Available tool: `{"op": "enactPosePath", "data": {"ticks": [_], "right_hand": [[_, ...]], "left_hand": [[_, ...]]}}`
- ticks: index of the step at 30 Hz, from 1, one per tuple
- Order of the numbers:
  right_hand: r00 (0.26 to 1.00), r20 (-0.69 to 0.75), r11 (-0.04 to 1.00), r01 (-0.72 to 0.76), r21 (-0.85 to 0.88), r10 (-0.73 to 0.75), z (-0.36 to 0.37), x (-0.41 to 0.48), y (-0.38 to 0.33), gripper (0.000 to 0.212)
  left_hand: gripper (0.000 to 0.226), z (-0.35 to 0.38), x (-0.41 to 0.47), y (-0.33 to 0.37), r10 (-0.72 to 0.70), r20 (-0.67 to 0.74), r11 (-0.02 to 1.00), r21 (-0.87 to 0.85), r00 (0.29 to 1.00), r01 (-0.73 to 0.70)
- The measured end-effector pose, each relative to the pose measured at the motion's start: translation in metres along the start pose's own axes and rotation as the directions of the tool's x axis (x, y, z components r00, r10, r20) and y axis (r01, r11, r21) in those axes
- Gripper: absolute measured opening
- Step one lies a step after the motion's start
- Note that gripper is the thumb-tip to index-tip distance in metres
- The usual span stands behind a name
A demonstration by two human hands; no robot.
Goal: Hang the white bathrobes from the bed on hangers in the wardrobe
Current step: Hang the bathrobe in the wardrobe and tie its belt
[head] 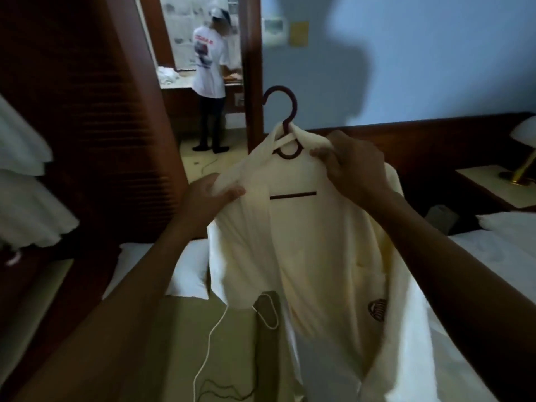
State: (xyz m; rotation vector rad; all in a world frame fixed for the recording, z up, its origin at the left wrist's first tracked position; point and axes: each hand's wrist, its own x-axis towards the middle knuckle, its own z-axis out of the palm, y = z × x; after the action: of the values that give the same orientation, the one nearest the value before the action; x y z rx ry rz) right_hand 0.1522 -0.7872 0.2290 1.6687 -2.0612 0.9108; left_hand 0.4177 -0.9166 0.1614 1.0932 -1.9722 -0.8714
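Head view: white bathrobe (319,250) on maroon hanger (293,195) between hands; left hand (207,195) grips lapel, right hand (348,163) pinches collar; hanging away outstanding.

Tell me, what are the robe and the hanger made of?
The bathrobe looks like soft, matte cream-white cloth, maybe terry: it folds and droops. The hanger looks like hard dark-red plastic, smooth with a thick rounded hook; painted wood is possible.
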Motion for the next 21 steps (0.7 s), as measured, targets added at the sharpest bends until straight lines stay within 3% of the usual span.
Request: {"op": "enactPosePath", "data": {"ticks": [4,7,10,13,21], "right_hand": [[0.999,0.001,0.987,0.053,0.149,-0.054,0.06,0.035,-0.053,0.037],[0.994,0.067,0.962,0.07,0.265,-0.091,0.101,0.056,-0.088,0.033],[0.985,0.1,0.933,0.097,0.346,-0.139,0.137,0.084,-0.116,0.03],[0.972,0.124,0.901,0.131,0.413,-0.198,0.17,0.117,-0.144,0.031],[0.907,0.139,0.776,0.252,0.578,-0.397,0.255,0.219,-0.207,0.031]], "left_hand": [[0.027,-0.065,-0.006,-0.075,-0.181,-0.092,0.935,-0.325,0.979,0.142],[0.028,-0.097,-0.003,-0.101,-0.257,-0.135,0.887,-0.425,0.957,0.178],[0.02,-0.126,0.004,-0.116,-0.301,-0.217,0.869,-0.463,0.928,0.174],[0.029,-0.156,0.015,-0.129,-0.306,-0.293,0.87,-0.472,0.906,0.142],[0.023,-0.232,0.057,-0.162,-0.314,-0.581,0.931,-0.343,0.751,0.124]]}}
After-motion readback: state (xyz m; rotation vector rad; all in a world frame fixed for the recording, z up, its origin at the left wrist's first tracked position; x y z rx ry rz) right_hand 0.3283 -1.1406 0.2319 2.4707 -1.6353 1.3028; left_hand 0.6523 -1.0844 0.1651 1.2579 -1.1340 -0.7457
